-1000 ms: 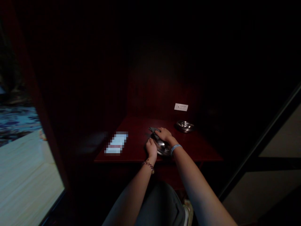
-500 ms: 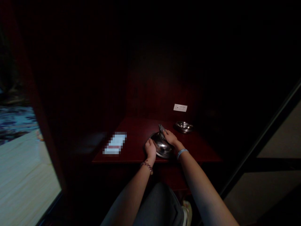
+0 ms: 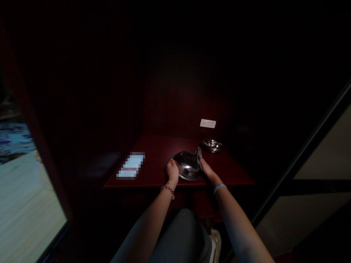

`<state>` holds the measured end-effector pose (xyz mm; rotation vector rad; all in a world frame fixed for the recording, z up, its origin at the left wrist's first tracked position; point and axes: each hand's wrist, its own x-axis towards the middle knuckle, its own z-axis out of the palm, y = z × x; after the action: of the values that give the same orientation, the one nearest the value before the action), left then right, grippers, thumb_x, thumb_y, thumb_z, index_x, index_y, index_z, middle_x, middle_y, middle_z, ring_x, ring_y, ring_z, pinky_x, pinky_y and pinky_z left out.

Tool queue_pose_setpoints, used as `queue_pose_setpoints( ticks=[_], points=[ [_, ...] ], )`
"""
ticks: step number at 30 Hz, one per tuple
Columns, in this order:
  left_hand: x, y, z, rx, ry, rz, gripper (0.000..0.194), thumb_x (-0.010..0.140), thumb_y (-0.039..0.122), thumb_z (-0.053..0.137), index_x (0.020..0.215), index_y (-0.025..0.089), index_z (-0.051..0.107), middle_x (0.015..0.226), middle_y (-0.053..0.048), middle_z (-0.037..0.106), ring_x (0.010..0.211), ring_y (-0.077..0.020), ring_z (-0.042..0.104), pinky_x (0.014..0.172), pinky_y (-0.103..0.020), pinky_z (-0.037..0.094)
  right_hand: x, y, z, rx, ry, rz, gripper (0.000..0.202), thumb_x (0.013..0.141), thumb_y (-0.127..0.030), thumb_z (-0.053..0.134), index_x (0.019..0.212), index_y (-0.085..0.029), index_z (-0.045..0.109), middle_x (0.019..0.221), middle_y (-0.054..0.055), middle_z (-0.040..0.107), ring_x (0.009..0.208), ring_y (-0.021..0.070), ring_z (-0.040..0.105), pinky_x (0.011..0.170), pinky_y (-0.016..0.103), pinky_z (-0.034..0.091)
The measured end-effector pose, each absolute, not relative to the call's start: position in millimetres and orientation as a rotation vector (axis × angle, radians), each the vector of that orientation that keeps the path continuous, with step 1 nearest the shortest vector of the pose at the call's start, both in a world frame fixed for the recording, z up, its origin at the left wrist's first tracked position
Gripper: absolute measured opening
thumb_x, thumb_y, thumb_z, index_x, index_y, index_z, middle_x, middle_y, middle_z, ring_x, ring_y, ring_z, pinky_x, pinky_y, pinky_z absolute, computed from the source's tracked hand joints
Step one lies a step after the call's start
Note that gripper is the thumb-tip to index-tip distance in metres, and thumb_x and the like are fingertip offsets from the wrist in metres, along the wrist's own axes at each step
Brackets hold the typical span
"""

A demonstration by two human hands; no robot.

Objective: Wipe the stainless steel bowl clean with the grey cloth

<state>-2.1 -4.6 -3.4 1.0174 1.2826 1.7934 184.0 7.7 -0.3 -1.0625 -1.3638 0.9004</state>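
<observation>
A shiny metal bowl (image 3: 188,168) is tilted above the dark red desk, near its front edge; I cannot tell whether it is upside down or facing me. My left hand (image 3: 172,171) grips its left rim, thumb on top and the other fingers hidden. At the right rim, my right hand (image 3: 205,168) is closed on a grey cloth (image 3: 199,157) and presses it to the metal. Behind, toward the right, stand several stacked metal bowls (image 3: 212,145).
The dark red desk (image 3: 153,175) is enclosed by dark panels. A blurred-out pale rectangle (image 3: 131,166) lies on its left side. A white socket plate (image 3: 208,123) is on the back wall. My knee (image 3: 183,230) is beneath the front edge.
My right hand and the cloth have moved from the bowl's top to its right rim. The left hand keeps its hold, and the whole view has shifted slightly.
</observation>
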Motion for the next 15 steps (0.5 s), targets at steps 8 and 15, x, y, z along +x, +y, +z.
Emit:
queue_pose_setpoints(
  ticks=[8, 15],
  points=[
    [0, -10, 2, 1.114, 1.292, 1.796, 0.042, 0.095, 0.039, 0.038, 0.059, 0.02, 0.048, 0.055, 0.001, 0.05, 0.052, -0.0124, 0.045, 0.054, -0.025, 0.035, 186, -9, -11, -1.192, -1.27, 0.584, 0.053, 0.09, -0.055, 0.044, 0.117, -0.017, 0.068, 0.119, 0.011, 0.07, 0.115, 0.0256, 0.062, 0.106, 0.04, 0.041],
    [-2, -7, 1, 1.184, 1.331, 1.776, 0.041, 0.094, 0.039, 0.038, 0.058, 0.021, 0.045, 0.054, 0.0, 0.05, 0.053, -0.0132, 0.045, 0.054, -0.026, 0.032, 188, -15, -9, -1.204, -1.262, 0.535, 0.059, 0.084, -0.065, 0.049, 0.104, -0.014, 0.072, 0.105, 0.012, 0.074, 0.1, 0.026, 0.065, 0.093, 0.035, 0.047]
  ],
)
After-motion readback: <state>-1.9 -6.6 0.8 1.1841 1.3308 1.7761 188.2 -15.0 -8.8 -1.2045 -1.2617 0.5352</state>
